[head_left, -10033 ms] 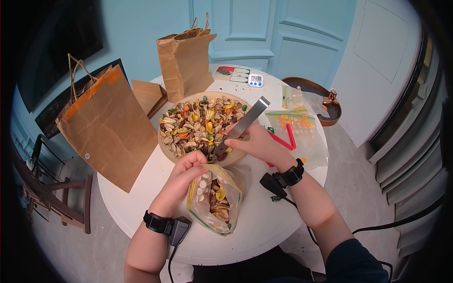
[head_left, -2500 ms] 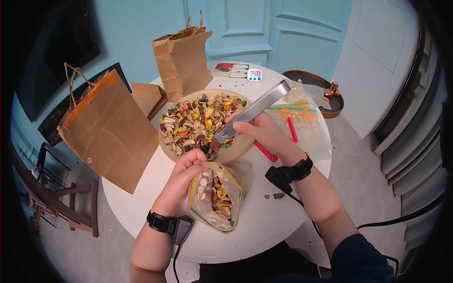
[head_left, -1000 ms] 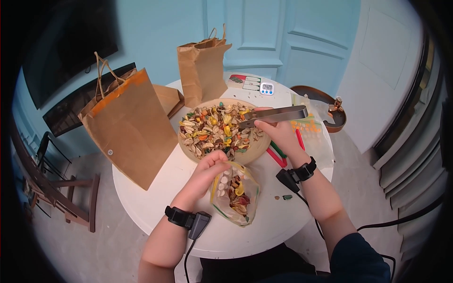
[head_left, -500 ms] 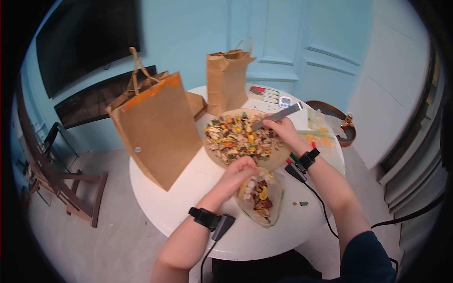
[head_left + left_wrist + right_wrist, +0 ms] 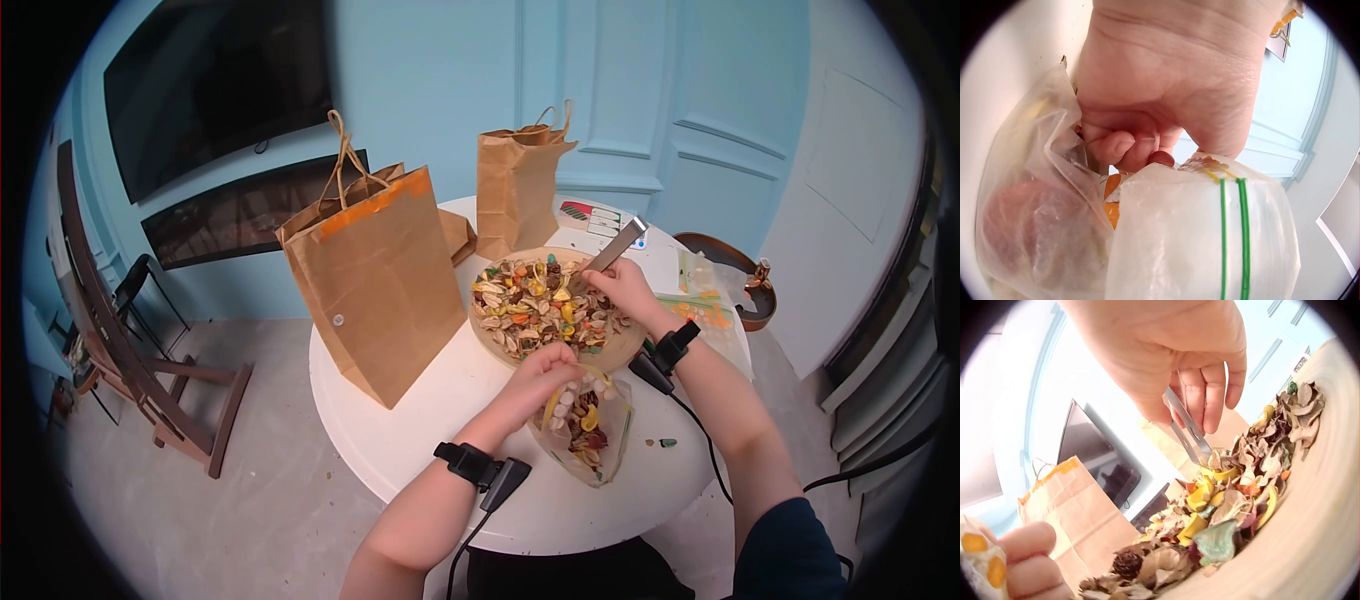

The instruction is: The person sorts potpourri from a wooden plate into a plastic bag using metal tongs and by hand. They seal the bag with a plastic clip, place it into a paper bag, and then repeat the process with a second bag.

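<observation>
My left hand (image 5: 538, 385) pinches the rim of a clear zip bag (image 5: 612, 425) and keeps its mouth open. Dried petals and pods show inside the bag, and green zip lines run along it in the left wrist view. With my right hand (image 5: 632, 290) I hold metal tongs (image 5: 622, 243) between thumb and fingers. In the right wrist view the tips of the tongs (image 5: 1202, 453) are right at the potpourri (image 5: 1229, 506), by a yellow piece. The potpourri fills a round wooden bowl (image 5: 630, 345) just beyond the bag.
A large paper bag (image 5: 385, 290) stands at the left, and a smaller paper bag (image 5: 510, 190) behind the bowl. A zip bag with orange dots (image 5: 705, 310) lies at the right. Crumbs of green leaf (image 5: 668, 442) lie near the table's (image 5: 480, 510) right front.
The head view has swung left, so the table sits further right. My right hand brought the tongs back from the zip bag side into the bowl's potpourri; the left still holds the bag.
</observation>
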Motion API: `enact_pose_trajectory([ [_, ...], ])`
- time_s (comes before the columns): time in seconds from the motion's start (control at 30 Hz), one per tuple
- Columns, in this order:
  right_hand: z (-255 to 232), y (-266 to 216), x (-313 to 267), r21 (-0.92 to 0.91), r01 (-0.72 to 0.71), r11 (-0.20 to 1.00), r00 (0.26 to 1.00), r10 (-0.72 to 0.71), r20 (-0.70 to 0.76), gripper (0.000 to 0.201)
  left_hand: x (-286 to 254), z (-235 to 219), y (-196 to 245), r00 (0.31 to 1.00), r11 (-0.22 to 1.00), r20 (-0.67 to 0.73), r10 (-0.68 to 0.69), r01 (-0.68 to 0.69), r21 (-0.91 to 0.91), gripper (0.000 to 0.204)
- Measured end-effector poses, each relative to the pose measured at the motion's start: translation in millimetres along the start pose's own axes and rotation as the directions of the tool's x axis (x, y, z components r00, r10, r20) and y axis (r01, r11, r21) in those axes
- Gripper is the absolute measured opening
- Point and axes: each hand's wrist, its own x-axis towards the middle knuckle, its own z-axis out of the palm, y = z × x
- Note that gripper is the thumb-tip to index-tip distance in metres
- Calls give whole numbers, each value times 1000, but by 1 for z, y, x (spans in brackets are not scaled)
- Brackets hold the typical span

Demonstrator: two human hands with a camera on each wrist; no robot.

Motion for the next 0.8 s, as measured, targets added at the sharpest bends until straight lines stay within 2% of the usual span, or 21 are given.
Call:
enact_pose_trajectory([
  [0.03, -4, -4, -1, -1, -2, 1000, 1000, 2, -4, 28, 0, 0, 0, 1000, 1000, -1, -10, 10, -2, 11],
  [0.1, -15, -19, -10, 240, 6, 971, 999, -19, 51, 23, -2, 0, 3, 1000, 1000, 14, -12, 12, -11, 10],
  [0.17, -26, -43, -25, 231, 19, 973, 998, -31, 48, 21, -3, 1, 6, 999, 1000, 28, -16, 16, -19, 8],
  [0.23, -34, -69, -47, 361, 1, 933, 999, -16, 41, 23, -3, 1, 5, 1000, 999, 16, -18, 19, -38, 8],
  [0.27, -41, -76, -57, 356, -1, 934, 997, -27, 73, 22, -2, 1, 5, 1000, 999, 18, -19, 20, -38, 8],
  [0.3, -46, -81, -68, 357, -3, 934, 997, -24, 71, 22, -3, 1, 5, 1000, 999, 19, -17, 18, -37, 8],
  [0.37, -54, -85, -89, 478, -37, 878, 997, 0, 78, 21, -3, 1, 5, 1000, 999, 19, -15, 16, -37, 8],
  [0.4, -58, -83, -98, 512, -64, 856, 992, 0, 123, 21, -3, 2, 5, 1000, 999, 2, -16, 16, -39, 8],
  [0.43, -60, -85, -108, 514, -66, 855, 993, 5, 118, 21, -4, 2, 5, 1000, 999, -13, -19, 18, -38, 7],
  [0.5, -67, -96, -128, 266, -90, 960, 968, 21, 249, 22, -5, 2, 6, 1000, 999, -8, -28, 28, -31, 7],
  [0.53, -70, -101, -134, 270, -237, 933, 928, 135, 346, 24, -5, 2, 7, 999, 999, -7, -34, 34, -27, 8],
  [0.57, -69, -105, -139, 272, -236, 933, 929, 135, 343, 24, -5, 2, 7, 999, 999, -4, -35, 35, -24, 8],
  [0.63, -63, -110, -144, 273, -195, 942, 914, 74, 398, 26, -5, 2, 6, 999, 998, 5, -38, 39, -57, 7],
  [0.67, -63, -102, -143, 305, -96, 947, 905, -45, 424, 28, -5, 1, 6, 999, 998, 5, -38, 39, -53, 7],
  [0.8, -70, -98, -142, 264, -35, 964, 906, -80, 415, 28, -4, 1, 5, 999, 998, 0, -53, 53, -42, 7],
])
